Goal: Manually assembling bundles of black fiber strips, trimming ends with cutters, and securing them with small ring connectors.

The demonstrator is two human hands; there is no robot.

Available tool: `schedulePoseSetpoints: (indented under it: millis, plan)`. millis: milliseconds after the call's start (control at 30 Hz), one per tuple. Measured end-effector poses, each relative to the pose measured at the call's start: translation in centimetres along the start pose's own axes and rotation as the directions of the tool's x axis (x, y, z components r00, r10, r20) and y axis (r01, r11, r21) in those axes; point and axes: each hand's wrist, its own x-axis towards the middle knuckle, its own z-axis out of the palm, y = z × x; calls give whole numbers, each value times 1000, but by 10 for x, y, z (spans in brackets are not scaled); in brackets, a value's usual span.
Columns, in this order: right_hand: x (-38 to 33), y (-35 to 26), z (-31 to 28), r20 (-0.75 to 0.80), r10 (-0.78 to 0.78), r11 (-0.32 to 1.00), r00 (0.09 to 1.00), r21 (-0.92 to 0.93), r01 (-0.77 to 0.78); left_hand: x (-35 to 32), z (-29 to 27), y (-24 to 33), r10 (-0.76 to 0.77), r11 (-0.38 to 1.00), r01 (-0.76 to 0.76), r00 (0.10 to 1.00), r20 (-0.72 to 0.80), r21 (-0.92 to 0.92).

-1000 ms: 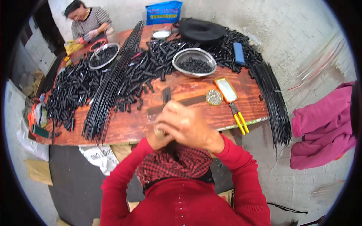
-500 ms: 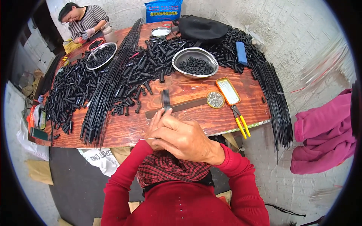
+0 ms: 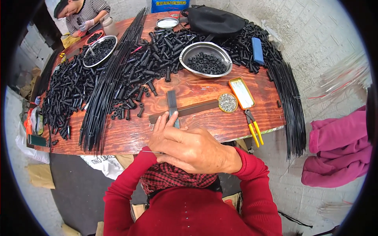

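Note:
A row of thin black rods (image 3: 171,100) lies side by side across a dark bar (image 3: 201,107) on the table. My left hand (image 3: 158,131) is at the near part of the rods, its fingertips resting on and beside them. Much of that hand is covered by my right hand (image 3: 193,149), which is closed just in front of the table edge. A slim metal pointed tool (image 3: 148,152) sticks out leftward from under my right hand's fingers. The near ends of the rods are hidden beneath my hands.
Right of the bar stand a round tin of small metal bits (image 3: 227,102), a yellow-rimmed tray (image 3: 242,93) and yellow-handled pliers (image 3: 255,129). Behind are a metal bowl (image 3: 183,65) of black rings and heaped black tubes (image 3: 157,53). Long rod bundles (image 3: 100,106) lie left. A co-worker (image 3: 84,17) sits far left.
My right hand has shifted slightly right and down. My left fingertips look more stretched along the rods. The whole view has shifted a little; the co-worker has slid toward the upper left edge.

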Motion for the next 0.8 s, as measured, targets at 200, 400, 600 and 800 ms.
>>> schedulePoseSetpoints:
  millis: [200,400,600,800]
  plan:
    - [-1,5,-8,57,-13,1000,998,28,11,9,0,6,-23,996,16,997,72,88]
    - [-10,-3,-45,218,66,978,974,181,-107,1,13,-8,7,945,-19,999,36,325]
    - [-41,52,-93,111,460,827,881,308,-471,7,-4,5,-21,981,12,999,44,192]
    - [-127,211,-100,-429,666,523,611,-315,-792,10,-2,8,5,983,-11,1000,31,183]
